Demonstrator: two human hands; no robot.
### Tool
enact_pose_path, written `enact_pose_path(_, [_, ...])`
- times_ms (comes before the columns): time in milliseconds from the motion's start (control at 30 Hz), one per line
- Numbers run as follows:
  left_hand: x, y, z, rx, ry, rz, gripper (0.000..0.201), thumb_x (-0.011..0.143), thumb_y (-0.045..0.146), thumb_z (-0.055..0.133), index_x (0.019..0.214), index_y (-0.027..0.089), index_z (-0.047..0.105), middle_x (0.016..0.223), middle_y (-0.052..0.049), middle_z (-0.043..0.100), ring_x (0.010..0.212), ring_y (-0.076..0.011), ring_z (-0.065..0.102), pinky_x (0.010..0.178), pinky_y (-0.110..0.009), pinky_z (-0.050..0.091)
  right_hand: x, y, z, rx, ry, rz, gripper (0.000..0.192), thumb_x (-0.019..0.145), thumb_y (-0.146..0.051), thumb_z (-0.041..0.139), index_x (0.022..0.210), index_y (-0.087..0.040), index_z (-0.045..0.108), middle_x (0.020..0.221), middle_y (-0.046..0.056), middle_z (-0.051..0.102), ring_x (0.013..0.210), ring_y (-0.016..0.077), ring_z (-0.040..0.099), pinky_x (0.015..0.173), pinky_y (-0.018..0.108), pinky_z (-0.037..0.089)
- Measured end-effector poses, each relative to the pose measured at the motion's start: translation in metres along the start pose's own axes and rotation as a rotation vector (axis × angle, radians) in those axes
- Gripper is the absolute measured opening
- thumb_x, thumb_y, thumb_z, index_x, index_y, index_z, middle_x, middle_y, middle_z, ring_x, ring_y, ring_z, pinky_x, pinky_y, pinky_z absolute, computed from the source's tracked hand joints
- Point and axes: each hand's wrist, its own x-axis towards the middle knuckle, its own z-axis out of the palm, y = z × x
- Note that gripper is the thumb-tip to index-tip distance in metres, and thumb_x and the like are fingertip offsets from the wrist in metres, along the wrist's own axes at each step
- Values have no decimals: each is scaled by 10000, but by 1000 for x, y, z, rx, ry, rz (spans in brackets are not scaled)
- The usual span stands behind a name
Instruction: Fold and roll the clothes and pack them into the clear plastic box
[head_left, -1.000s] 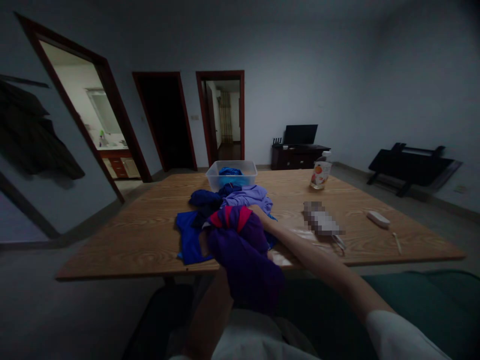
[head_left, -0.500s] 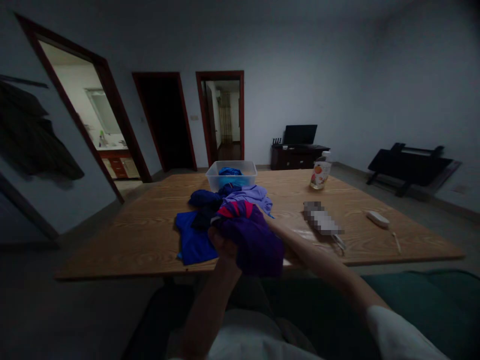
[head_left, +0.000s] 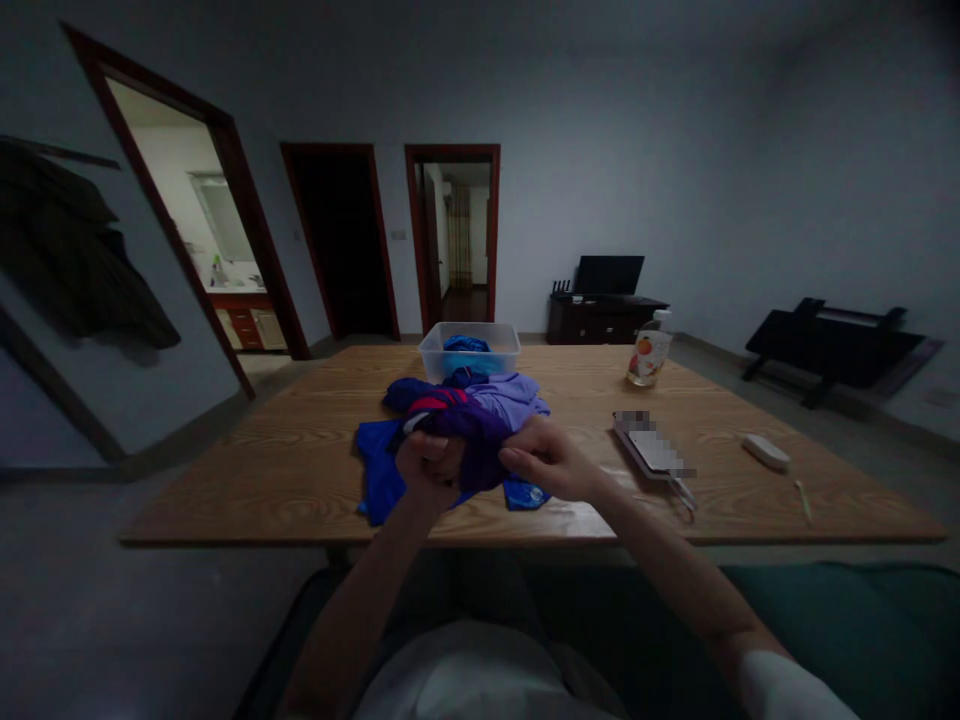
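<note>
Gripping a bunched purple garment (head_left: 469,435) from both sides, the left hand (head_left: 429,465) and right hand (head_left: 551,468) have their fingers curled shut on the cloth, holding it just above the near edge of the bench (head_left: 247,480). Behind the garment lies a pile of blue clothes (head_left: 390,460), and beyond that a clear tub (head_left: 470,350) stands at the far edge. Right of the garment the wood is bare up to a blurred flat object (head_left: 654,452), with a bottle (head_left: 648,352) further back and a small white object (head_left: 765,452) well apart near the right edge.
</note>
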Motion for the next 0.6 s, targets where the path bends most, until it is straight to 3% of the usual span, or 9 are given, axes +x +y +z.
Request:
enact_pose_path(100, [7, 0, 1, 56, -49, 29, 567, 562, 297, 715, 465, 224, 160, 394, 111, 35, 313, -12, 28, 284, -169, 162, 0, -3, 7, -308, 209, 50, 378, 1002, -348, 522, 687, -173, 409, 562, -60, 309, 484, 64, 272, 468, 221, 175])
enact_pose_path(167, [11, -1, 1, 92, -25, 37, 508, 608, 314, 710, 479, 215, 228, 400, 115, 59, 316, -16, 54, 301, -157, 202, 1, -3, 10, -447, 353, 52, 176, 984, -311, 552, 891, -166, 513, 623, -55, 411, 532, 81, 374, 509, 209, 256])
enact_pose_path(233, [14, -4, 2, 147, 0, 15, 467, 687, 384, 708, 506, 203, 318, 399, 116, 97, 314, -22, 98, 326, -152, 253, 3, -1, 11, -575, 422, 40, 222, 975, -281, 562, 1160, -165, 521, 738, -22, 518, 629, 113, 478, 582, 218, 340])
enact_pose_path(300, [15, -8, 3, 204, 2, -26, 516, 756, 546, 689, 533, 194, 385, 385, 113, 137, 308, -30, 142, 344, -162, 291, 5, 1, 9, -685, 425, 22, 343, 980, -257, 545, 1307, -175, 484, 890, 34, 587, 762, 150, 547, 672, 245, 400])
enact_pose_path(400, [16, -14, 2, 259, -26, -51, 630, 775, 758, 602, 570, 185, 439, 376, 101, 197, 308, -42, 206, 369, -177, 327, 8, 6, 2, -777, 368, 3, 324, 981, -215, 521, 1302, -174, 506, 1078, 94, 610, 920, 191, 581, 782, 287, 439])
enact_pose_path(600, [14, -22, 1, 340, -62, -45, 561, 827, 680, 585, 616, 162, 538, 371, 65, 330, 324, -62, 323, 439, -199, 391, 9, 16, -10, -812, 254, -65, 322, 954, -189, 550, 1277, -180, 550, 1108, 95, 597, 913, 197, 587, 750, 284, 448])
